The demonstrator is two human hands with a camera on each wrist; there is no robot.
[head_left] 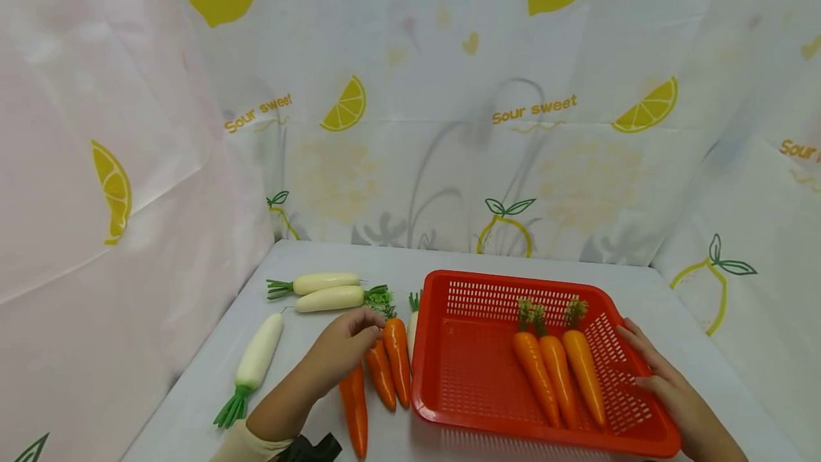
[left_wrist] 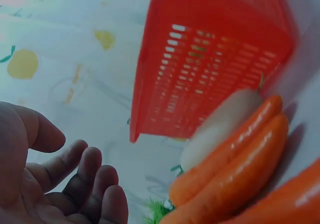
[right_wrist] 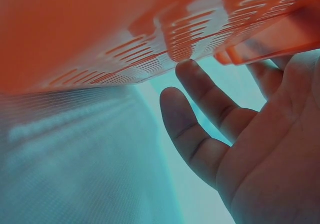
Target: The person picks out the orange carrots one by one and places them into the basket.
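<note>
A glossy orange plastic carrot with a tuft of green leaves at its far end lies on the white table, just left of the red basket, its thick end pointing toward the back edge. The left hand reaches over it with fingers loosely curved, fingertips at its leafy top; the wrist view shows the palm still empty, fingers relaxed and gripping nothing. Two more carrots lie alongside: one touching it on the left, another nearer the front edge. A white radish is wedged between the carrot and the basket's wall.

The basket is a shallow slotted tray sitting right of the table's middle, with three carrots lying side by side inside it. The right hand rests on its right rim, fingers straight.

Toward the left edge lie three white radishes with green tops, two near the back, one nearer the front.
</note>
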